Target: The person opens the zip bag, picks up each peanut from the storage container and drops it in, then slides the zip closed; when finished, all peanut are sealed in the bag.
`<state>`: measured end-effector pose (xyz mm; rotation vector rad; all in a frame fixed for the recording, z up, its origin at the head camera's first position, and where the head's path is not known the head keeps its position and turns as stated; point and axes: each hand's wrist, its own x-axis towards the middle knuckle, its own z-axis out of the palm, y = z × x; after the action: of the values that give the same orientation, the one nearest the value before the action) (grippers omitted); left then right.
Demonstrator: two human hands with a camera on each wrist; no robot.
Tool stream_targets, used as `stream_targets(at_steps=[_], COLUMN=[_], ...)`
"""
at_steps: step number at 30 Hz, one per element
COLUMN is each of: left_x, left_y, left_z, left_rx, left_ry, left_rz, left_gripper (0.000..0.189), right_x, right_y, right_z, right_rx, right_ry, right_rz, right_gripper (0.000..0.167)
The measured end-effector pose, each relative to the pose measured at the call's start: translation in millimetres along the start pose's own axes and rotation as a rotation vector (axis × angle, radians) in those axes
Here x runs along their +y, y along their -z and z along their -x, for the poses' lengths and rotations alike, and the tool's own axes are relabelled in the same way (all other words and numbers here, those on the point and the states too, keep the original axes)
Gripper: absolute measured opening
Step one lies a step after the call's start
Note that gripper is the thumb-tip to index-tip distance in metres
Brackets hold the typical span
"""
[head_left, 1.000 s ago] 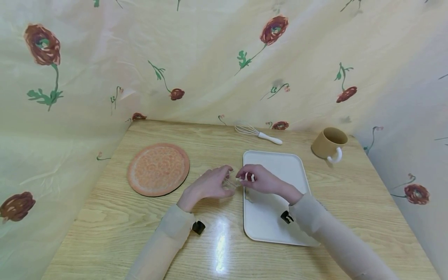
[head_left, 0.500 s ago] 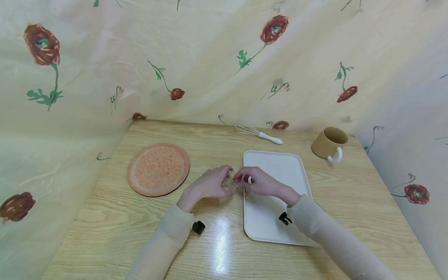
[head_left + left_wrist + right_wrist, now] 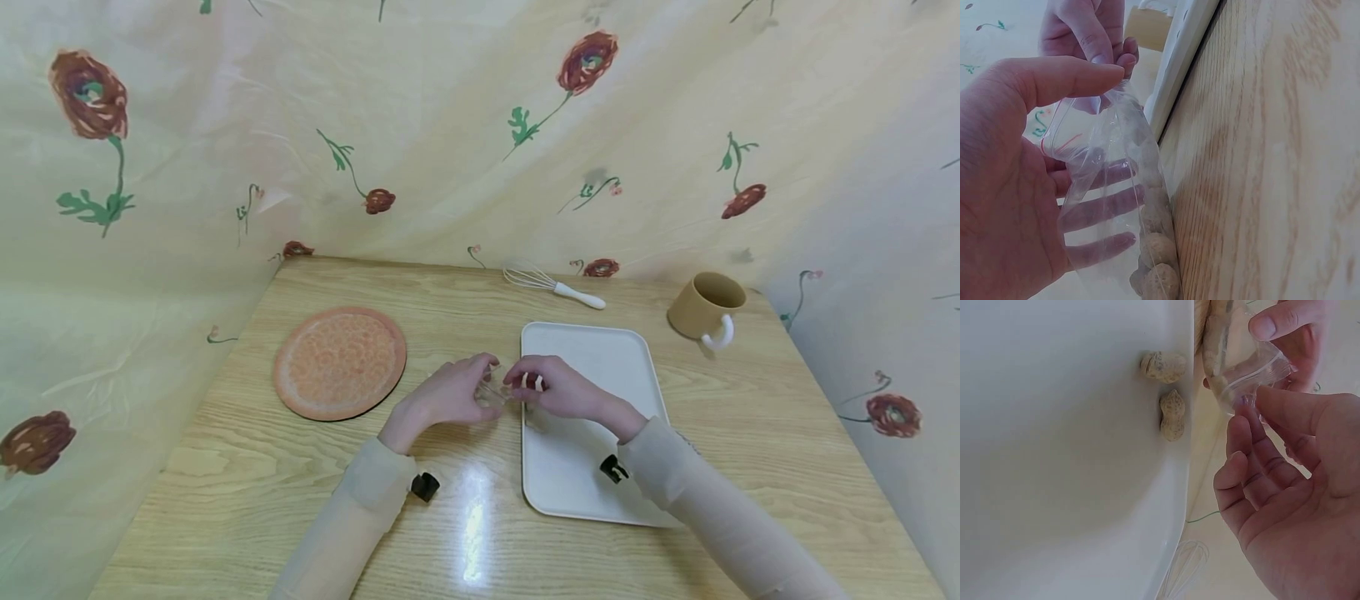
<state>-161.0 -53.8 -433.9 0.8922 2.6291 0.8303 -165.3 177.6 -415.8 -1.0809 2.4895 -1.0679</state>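
A clear zip bag point(image 3: 1100, 194) with a red line at its mouth holds several peanuts in their shells point(image 3: 1159, 250), gathered along its lower side by the wooden table. My left hand point(image 3: 450, 393) grips the bag, thumb on one side and fingers spread behind the plastic. At the zip end, my right hand point(image 3: 566, 390) pinches the bag's edge between thumb and forefinger, its other fingers curled loosely. This pinch shows in the right wrist view, over the left edge of a white tray point(image 3: 585, 475). Two peanuts point(image 3: 1173, 417) lie inside the tray by that edge.
A round orange mat point(image 3: 341, 362) lies to the left on the wooden table point(image 3: 442, 300). Behind the tray rests a whisk point(image 3: 577, 295) with a white handle. A tan mug point(image 3: 697, 307) with a white handle stands at the back right, near the flowered cloth point(image 3: 450, 125).
My right hand's fingers shift slightly left and then back at the bag's mouth. My left hand keeps its grip in the same place.
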Motion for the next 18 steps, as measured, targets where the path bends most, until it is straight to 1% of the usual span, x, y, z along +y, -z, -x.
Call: stream_targets(at_steps=[5, 11, 18], left_x=[-0.1, 0.1, 0.0], left_y=[0.4, 0.9, 0.8], left_z=[-0.3, 0.1, -0.4], left_rx=[0.001, -0.004, -0.001], left_ry=[-0.003, 0.003, 0.008], left_rz=[0.001, 0.005, -0.013], left_gripper=[0.073, 0.074, 0.074], right_x=[1.8, 4.6, 10.1], right_y=[2.5, 6.4, 12.2], right_z=[1.7, 4.3, 7.6], right_rx=[0.01, 0.026, 0.038], right_ry=[-0.02, -0.018, -0.038], right_rz=[0.003, 0.014, 0.038], right_gripper=[0.016, 0.016, 0.016])
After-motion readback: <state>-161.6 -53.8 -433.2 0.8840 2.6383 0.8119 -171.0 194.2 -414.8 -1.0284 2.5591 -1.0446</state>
